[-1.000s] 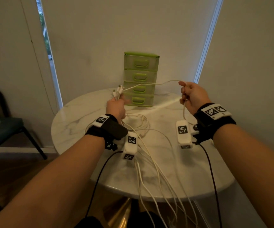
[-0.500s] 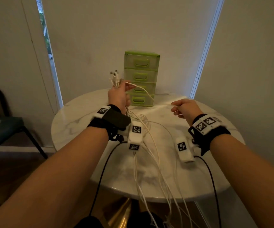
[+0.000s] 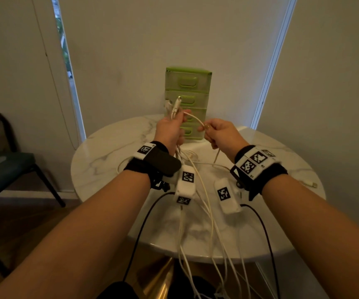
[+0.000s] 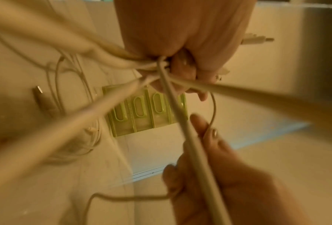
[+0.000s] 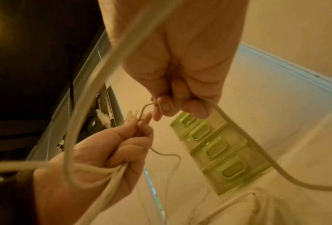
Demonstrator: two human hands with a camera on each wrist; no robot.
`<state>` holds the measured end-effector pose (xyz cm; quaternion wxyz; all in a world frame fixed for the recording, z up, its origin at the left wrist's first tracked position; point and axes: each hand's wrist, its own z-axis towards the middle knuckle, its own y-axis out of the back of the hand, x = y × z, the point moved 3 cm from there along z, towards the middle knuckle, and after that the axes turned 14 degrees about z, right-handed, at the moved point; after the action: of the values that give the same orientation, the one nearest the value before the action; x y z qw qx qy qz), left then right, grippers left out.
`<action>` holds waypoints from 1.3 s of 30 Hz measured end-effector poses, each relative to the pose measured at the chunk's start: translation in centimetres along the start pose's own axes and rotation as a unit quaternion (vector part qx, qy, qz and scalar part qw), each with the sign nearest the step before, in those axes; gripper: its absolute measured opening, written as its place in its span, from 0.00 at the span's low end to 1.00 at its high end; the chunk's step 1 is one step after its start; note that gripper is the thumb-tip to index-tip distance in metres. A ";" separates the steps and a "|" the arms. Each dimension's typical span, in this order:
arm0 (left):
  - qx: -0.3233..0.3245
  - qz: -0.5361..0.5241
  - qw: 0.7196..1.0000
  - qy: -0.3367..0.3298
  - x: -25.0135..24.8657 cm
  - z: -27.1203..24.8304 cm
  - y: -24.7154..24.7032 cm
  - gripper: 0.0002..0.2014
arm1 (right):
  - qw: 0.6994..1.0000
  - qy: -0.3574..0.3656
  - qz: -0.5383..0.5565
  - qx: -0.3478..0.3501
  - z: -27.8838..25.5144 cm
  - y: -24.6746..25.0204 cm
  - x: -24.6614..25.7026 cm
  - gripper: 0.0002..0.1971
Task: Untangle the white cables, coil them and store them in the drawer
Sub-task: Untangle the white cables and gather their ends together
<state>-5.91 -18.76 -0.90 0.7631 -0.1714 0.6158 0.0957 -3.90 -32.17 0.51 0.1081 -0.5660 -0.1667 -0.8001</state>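
Observation:
My left hand (image 3: 172,128) is raised over the round marble table (image 3: 101,160) and grips a bunch of white cables (image 3: 204,203); their plug ends (image 3: 175,106) stick up above the fist. The strands run down past my wrist and hang over the table's front edge. Close to its right, my right hand (image 3: 217,131) pinches one thin white cable (image 3: 193,118) that arcs over from the left fist. In the right wrist view the fingertips (image 5: 167,106) pinch that strand. The green drawer unit (image 3: 188,83) stands behind both hands, all drawers closed.
A loose white plug (image 3: 309,183) lies near the table's right edge. A dark chair (image 3: 6,167) stands at the left by the wall. Black wires from the wrist cameras (image 3: 144,229) hang off the front edge. More cable loops (image 4: 74,146) lie on the tabletop left of the drawers.
My right hand has moved left and up, from wide on the right to just beside the left fist, and now pinches the cable close to it. The left hand stays raised with its bunch.

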 end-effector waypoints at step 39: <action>0.136 0.195 0.971 0.026 0.7 -2.9 -0.9 0.14 | 0.990 0.026 0.109 -0.086 1.5 -1.1 2.7 0.14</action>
<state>-8.05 -20.68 -1.99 0.7297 0.0549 0.6641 0.1533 -3.87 -30.48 3.31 0.1496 -0.5666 -0.0318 -0.8097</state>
